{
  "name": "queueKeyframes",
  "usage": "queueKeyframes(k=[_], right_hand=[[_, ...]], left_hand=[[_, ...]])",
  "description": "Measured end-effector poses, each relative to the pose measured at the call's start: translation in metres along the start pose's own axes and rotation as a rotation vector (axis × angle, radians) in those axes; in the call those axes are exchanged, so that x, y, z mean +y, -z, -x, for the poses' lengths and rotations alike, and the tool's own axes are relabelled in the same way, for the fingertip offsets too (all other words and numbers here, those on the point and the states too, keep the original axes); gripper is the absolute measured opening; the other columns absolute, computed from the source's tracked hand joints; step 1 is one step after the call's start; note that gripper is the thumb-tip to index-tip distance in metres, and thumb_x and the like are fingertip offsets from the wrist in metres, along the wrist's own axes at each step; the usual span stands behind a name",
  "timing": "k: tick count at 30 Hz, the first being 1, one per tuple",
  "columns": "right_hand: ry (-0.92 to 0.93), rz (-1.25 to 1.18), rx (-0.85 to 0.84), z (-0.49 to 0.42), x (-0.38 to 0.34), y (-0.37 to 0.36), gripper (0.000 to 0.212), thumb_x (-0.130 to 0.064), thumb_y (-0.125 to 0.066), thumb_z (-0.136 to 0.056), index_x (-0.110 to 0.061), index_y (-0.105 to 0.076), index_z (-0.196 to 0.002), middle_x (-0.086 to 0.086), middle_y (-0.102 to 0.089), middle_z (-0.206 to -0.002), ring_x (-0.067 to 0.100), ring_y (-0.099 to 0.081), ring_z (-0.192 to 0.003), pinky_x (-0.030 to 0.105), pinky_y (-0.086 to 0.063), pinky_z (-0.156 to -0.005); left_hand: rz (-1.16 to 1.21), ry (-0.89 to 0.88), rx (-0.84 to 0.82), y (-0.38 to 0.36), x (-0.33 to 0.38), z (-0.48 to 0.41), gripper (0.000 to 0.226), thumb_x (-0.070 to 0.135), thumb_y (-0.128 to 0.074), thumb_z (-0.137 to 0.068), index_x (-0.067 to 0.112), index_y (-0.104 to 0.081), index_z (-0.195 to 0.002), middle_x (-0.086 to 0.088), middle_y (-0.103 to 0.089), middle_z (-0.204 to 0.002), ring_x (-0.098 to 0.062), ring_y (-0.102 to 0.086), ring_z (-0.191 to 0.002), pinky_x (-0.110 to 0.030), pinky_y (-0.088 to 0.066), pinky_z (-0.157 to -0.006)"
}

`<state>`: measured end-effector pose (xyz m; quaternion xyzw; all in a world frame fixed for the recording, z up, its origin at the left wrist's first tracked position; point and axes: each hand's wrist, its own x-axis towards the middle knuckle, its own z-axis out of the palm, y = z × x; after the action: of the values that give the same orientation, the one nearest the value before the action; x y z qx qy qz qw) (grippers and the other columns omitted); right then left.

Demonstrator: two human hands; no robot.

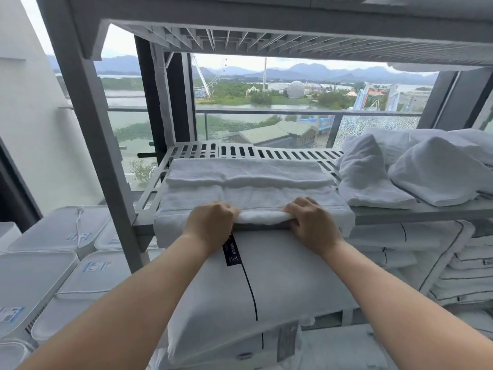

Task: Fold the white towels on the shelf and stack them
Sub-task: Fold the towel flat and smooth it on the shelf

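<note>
Centre frame: left hand (210, 222) and right hand (310, 220), fingers (230, 210) clenched on near hem of towel (253, 194), lying part-folded on shelf (280, 153). Right of frame: crumpled towels (437, 177) unfolded. No stack yet; early stage, likely.

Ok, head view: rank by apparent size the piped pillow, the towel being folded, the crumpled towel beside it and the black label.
Largest: piped pillow and towel being folded, alike; pillow sits nearer, so unranked.
Then: crumpled towel.
Smallest: black label.
</note>
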<state>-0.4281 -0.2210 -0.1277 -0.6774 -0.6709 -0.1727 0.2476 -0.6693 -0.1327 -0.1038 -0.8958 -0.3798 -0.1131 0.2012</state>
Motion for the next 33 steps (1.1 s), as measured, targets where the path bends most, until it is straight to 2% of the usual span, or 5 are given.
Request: queueKeyframes(k=[7,15,23,27,33], right_hand=[[-0.216,0.139,0.215,-0.018,-0.005,0.017,0.022,-0.008,-0.06,-0.087,-0.017,-0.065,-0.106,0.005,-0.068,-0.098,0.031,-0.063,-0.09,0.035,-0.043,-0.074],[-0.39,0.273,0.288,-0.097,0.01,0.031,0.035,-0.003,-0.047,-0.087,-0.016,-0.06,-0.116,0.01,-0.064,-0.105,0.03,-0.061,-0.096,0.042,-0.046,-0.087],[-0.364,0.423,-0.035,-0.205,0.068,0.001,0.024,-0.005,-0.05,-0.088,-0.016,-0.068,-0.099,0.005,-0.066,-0.085,0.027,-0.063,-0.091,0.043,-0.04,-0.095],[-0.281,0.372,-0.338,-0.24,0.095,-0.033,0.027,0.0,-0.048,-0.086,-0.015,-0.06,-0.104,0.007,-0.065,-0.114,0.031,-0.062,-0.108,0.046,-0.038,-0.101],[-0.174,0.357,-0.416,-0.253,0.121,-0.079,0.021,-0.004,-0.048,-0.082,-0.018,-0.058,-0.093,0.007,-0.066,-0.104,0.028,-0.056,-0.086,0.036,-0.037,-0.078]], left_hand=[[-0.02,0.156,0.063,0.039,-0.013,-0.016,0.027,-0.008,-0.047,-0.084,0.013,-0.058,-0.096,0.0,-0.055,-0.082,-0.021,-0.049,-0.069,-0.032,-0.044,-0.052],[-0.172,0.257,0.106,0.054,-0.045,-0.091,0.025,-0.01,-0.043,-0.083,0.014,-0.051,-0.083,-0.001,-0.041,-0.064,-0.018,-0.041,-0.056,-0.034,-0.037,-0.056],[-0.254,0.328,-0.057,0.021,-0.072,-0.192,0.028,-0.01,-0.045,-0.079,0.015,-0.058,-0.079,-0.002,-0.054,-0.07,-0.022,-0.052,-0.065,-0.035,-0.039,-0.064],[-0.185,0.404,-0.233,-0.023,-0.088,-0.226,0.023,-0.001,-0.049,-0.088,0.016,-0.064,-0.095,-0.002,-0.062,-0.085,-0.023,-0.058,-0.075,-0.036,-0.045,-0.066],[-0.037,0.393,-0.344,-0.058,-0.116,-0.25,0.024,0.004,-0.047,-0.086,0.024,-0.059,-0.09,0.002,-0.063,-0.097,-0.023,-0.059,-0.09,-0.039,-0.049,-0.077]])
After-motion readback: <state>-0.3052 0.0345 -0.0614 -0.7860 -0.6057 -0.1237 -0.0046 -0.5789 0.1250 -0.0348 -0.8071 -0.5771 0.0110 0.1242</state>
